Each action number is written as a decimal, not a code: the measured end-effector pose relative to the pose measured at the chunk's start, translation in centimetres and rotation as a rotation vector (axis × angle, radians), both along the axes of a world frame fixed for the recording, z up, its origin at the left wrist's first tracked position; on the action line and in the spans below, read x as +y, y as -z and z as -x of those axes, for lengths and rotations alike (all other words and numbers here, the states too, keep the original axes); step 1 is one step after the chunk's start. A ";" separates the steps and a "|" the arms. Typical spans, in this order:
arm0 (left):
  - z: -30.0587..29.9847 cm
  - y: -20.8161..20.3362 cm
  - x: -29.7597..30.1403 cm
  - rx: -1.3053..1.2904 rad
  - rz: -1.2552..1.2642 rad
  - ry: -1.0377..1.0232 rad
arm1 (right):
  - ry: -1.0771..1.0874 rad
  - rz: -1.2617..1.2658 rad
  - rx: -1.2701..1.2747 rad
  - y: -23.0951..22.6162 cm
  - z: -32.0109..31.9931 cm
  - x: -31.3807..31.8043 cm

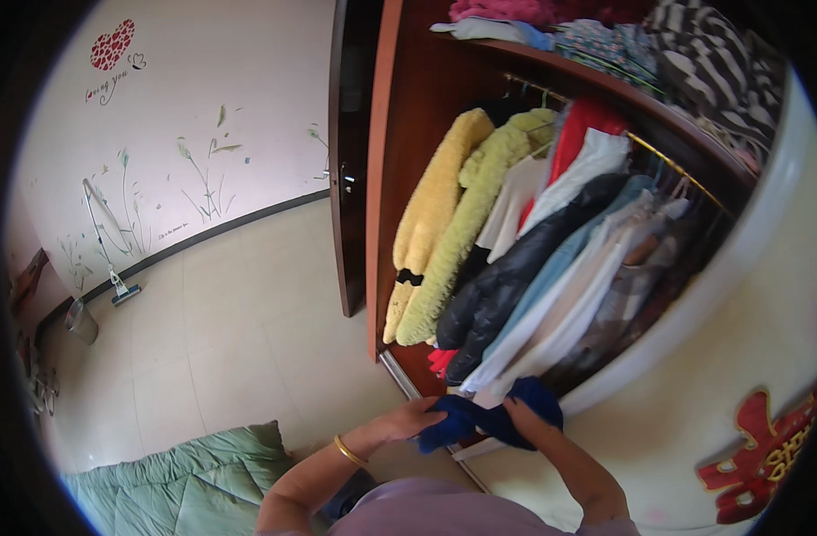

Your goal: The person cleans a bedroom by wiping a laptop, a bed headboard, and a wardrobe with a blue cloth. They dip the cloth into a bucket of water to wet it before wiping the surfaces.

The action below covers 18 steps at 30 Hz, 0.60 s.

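Note:
A dark blue piece of cloth (489, 420) is stretched between my two hands, in front of the open wardrobe. Its exact kind is not clear. My left hand (415, 418), below a gold bangle (350, 453) on the wrist, grips the cloth's left part. The fingers of my right hand (529, 420) close on its right part, where a bunched piece (538, 397) bulges up. Just beyond the cloth hang the lower ends of a white garment (507, 357) and a black padded jacket (489, 299).
The wardrobe rail (676, 170) carries several garments, including a yellow fluffy coat (440, 196) and a green one (480, 196). Folded textiles fill the shelf (596, 58) above. A green quilt (176, 487) lies at the lower left. A mop (123, 290) and bin (82, 322) stand by the wall.

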<state>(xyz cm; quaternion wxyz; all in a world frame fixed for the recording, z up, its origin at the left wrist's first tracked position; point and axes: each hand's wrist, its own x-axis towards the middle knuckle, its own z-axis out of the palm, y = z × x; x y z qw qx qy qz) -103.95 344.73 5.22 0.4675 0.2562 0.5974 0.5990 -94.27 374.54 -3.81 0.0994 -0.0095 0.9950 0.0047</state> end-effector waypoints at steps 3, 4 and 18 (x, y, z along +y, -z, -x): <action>5.3 -2.0 -2.3 0.076 -0.131 -0.077 | 0.283 0.554 0.305 -2.9 7.5 -0.2; 7.5 -2.6 -3.7 0.074 -0.175 -0.105 | 0.195 0.512 0.409 -5.8 10.6 -1.4; 40.7 -23.8 -4.0 1.419 -0.662 -0.525 | -0.246 -0.417 1.672 -44.8 46.7 -13.4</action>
